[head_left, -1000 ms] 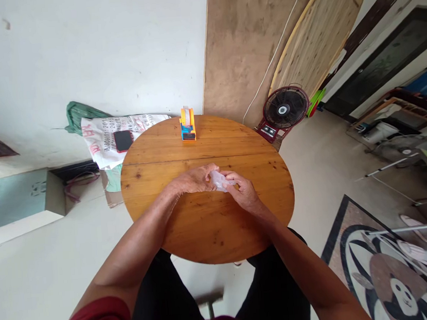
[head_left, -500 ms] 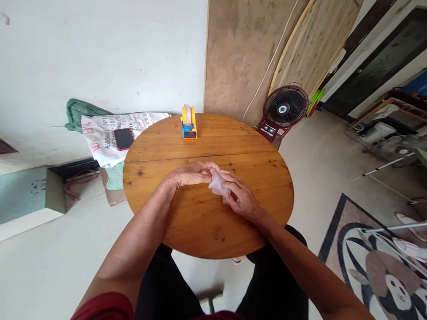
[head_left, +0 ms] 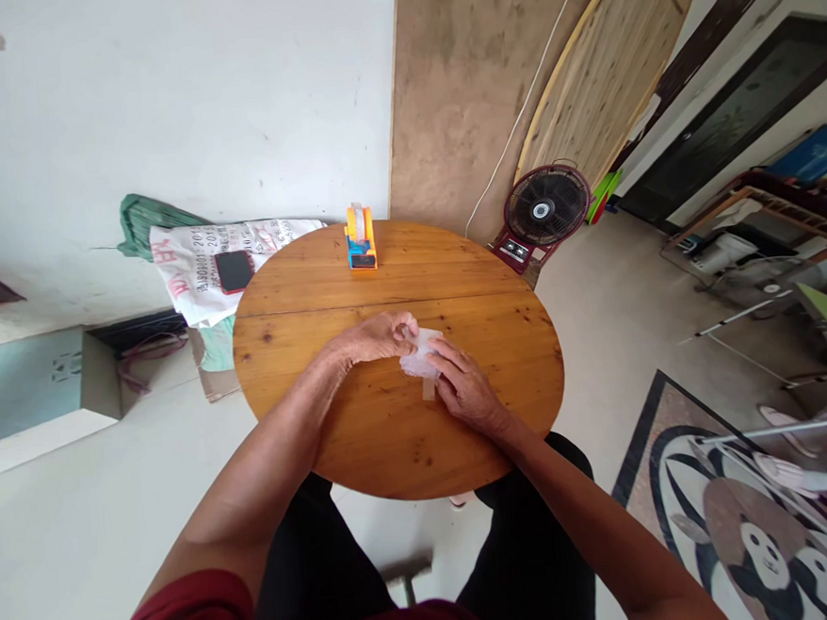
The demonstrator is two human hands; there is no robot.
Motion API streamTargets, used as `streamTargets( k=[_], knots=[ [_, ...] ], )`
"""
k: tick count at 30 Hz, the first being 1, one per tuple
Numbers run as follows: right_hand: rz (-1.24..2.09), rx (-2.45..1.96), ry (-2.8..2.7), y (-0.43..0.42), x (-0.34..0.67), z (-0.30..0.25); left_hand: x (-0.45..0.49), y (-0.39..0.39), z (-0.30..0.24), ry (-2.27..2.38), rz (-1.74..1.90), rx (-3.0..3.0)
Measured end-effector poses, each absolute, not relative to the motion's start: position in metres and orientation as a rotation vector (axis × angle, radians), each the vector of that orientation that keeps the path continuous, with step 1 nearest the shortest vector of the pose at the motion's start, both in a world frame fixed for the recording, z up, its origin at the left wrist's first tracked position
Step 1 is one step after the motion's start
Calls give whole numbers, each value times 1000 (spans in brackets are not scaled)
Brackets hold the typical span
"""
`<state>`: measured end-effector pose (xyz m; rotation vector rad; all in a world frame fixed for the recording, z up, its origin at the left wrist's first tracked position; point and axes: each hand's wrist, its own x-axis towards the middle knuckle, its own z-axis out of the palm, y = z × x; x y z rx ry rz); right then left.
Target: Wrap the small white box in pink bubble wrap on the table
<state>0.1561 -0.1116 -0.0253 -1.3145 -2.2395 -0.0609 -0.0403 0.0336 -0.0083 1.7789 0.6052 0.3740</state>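
A crumpled piece of thin, whitish translucent plastic (head_left: 417,355) lies over the round wooden table (head_left: 483,291) between my hands. My left hand (head_left: 385,336) is curled in a pinch at the plastic's left upper edge. From the right, my right hand (head_left: 467,384) bends its fingers over the plastic and holds it. Out from under the plastic, near my right thumb, sticks a pale clear strip (head_left: 428,388) that looks like tape. The far rim of the table carries an orange and blue tape dispenser (head_left: 362,243) with a roll in it.
A red and black fan (head_left: 546,208) stands behind the table on the right. At the left, a black phone-like object (head_left: 234,271) rests on a white printed sack (head_left: 186,302) beside the table. My legs are under the near edge.
The plastic looks flatter and more spread out, and more of the clear strip shows below it. My left fingers have curled in. The view has shifted slightly.
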Motion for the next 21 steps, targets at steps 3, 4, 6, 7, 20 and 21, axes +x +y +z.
streamTargets(
  k=[3, 4, 6, 7, 20, 21],
  knots=[
    [-37, -1308, -2208, -113, 155, -24, -43, 33, -7, 594, 341, 1801],
    [-25, -1309, -2196, -113, 155, -23, -44, 32, -5, 603, 334, 1809],
    [-6, -1309, -2176, -114, 154, -21, -44, 30, -2, 610, 332, 1812],
    [-1, -1312, -2167, -114, 153, -20, -44, 29, 0, 611, 334, 1810],
    [-5, -1351, -2159, -113, 154, -24, -43, 22, 9, 689, 381, 2011],
    [-6, -1354, -2160, -112, 154, -24, -44, 23, 9, 692, 374, 2024]
  ],
)
